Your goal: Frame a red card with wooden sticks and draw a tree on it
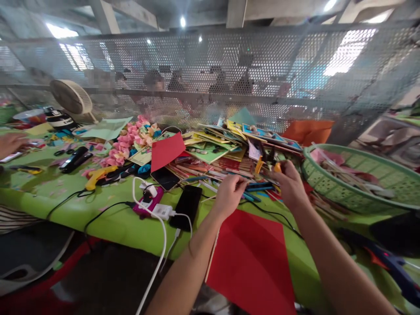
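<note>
So the small orange item [278, 167] is over the pile, in the right hand's [290, 181] closed grip, forearm angling inward. Left hand [230, 192] reaches in too, fingertips pinched, can't tell on what. Red sheet [251, 258] sits between the forearms.

We're working in what looks like a craft workshop: on a long green table [111, 214], pink paper flowers [118, 146] are lying left of the cards [210, 151], while a perforated metal screen [197, 65] is standing behind them.
</note>
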Demonstrator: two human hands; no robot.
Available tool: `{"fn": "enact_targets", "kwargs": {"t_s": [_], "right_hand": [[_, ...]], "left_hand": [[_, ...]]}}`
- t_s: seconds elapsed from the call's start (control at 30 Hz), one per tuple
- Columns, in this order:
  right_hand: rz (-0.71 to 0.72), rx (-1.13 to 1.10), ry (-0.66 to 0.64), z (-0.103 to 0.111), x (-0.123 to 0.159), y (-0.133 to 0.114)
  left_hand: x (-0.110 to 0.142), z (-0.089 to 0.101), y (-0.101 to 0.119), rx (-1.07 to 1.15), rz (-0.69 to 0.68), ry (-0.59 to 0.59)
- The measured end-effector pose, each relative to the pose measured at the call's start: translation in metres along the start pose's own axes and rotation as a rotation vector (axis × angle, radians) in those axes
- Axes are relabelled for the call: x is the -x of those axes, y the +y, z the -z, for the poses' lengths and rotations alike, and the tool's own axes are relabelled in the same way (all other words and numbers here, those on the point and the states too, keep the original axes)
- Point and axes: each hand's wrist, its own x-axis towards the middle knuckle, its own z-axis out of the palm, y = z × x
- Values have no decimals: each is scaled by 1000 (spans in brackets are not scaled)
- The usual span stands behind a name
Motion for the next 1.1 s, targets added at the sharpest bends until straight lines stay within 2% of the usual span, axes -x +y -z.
{"fn": "enact_targets", "kwargs": {"t_s": [0.13, 0.33, 0.47, 0.6, 0.7, 0.83, 1.1], "right_hand": [[9, -221, -62, 8, 28, -15], [-160, -451, -139, 4, 57, -21], [-91, -399, -87, -8, 63, -19], [-120, -350, -145, -18, 64, -21], [-142, -328, -147, -14, 63, -19], [-135, -294, -167, -2, 61, -15], [27, -50, -319, -4, 67, -21]], "left_hand": [[1, -4, 7, 89, -56, -35], [0, -12, 7, 150, -70, -61], [1, -16, 7, 185, -50, -50], [2, -16, 9, 220, -44, -89], [2, -14, 10, 263, -40, -108], [3, -12, 10, 287, -33, -76], [6, -11, 10, 274, 15, -72]]}}
